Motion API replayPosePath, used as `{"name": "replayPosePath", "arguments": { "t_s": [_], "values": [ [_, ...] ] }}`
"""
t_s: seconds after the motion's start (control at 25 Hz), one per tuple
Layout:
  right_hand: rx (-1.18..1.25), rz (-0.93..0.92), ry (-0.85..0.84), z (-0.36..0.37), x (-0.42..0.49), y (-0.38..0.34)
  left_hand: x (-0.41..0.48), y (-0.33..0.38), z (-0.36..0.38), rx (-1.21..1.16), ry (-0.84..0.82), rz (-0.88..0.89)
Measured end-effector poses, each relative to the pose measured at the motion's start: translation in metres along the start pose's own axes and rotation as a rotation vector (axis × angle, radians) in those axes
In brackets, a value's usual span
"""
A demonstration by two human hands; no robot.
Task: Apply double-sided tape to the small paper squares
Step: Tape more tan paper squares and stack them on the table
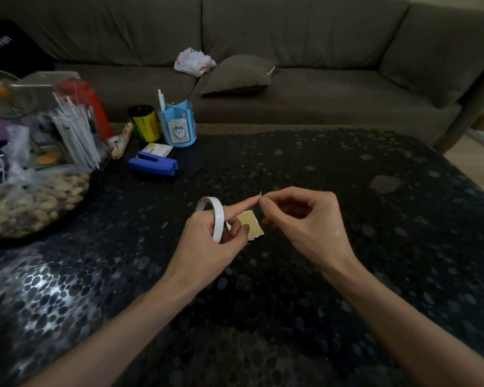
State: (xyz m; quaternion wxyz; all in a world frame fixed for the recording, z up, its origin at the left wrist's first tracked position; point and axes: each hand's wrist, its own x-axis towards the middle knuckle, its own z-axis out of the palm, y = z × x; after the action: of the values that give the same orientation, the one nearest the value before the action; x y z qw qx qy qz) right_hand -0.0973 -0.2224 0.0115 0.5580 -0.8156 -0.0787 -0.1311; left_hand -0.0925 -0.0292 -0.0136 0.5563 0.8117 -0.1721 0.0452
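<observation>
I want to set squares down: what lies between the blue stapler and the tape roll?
Head view: only bare table separates the blue stapler from the tape roll in the left hand.

Tape roll (220, 219) sits left of paper squares (252, 223), stapler (153, 163) behind on table (319, 191)

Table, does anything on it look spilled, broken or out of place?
Nothing spilled or broken. The paper squares by the left hand, which grips the tape roll, sit slightly fanned. The right hand pinches a tiny white scrap. A crumpled plastic bag lies on the sofa.
</observation>
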Motion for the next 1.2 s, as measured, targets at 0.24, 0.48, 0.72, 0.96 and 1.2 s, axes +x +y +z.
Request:
{"name": "replayPosePath", "arguments": {
  "t_s": [0.24,0.48,0.72,0.96,1.2],
  "values": [
    [0.008,-0.009,-0.011,-0.001,0.0,0.0,0.0,0.0,-0.001,0.013,0.008,0.028],
    [-0.007,-0.031,-0.004,-0.001,0.0,0.0,0.003,-0.004,-0.001,0.043,0.015,0.03],
    [-0.101,-0.074,0.031,0.001,-0.001,0.002,0.002,-0.006,0.0,0.092,0.014,0.047],
    [-0.166,-0.109,0.025,0.0,-0.002,0.001,0.003,-0.009,0.0,0.131,0.02,0.061],
    [-0.18,-0.129,0.032,-0.001,-0.002,0.0,0.003,-0.01,0.001,0.129,0.021,0.066]
  ]
}}
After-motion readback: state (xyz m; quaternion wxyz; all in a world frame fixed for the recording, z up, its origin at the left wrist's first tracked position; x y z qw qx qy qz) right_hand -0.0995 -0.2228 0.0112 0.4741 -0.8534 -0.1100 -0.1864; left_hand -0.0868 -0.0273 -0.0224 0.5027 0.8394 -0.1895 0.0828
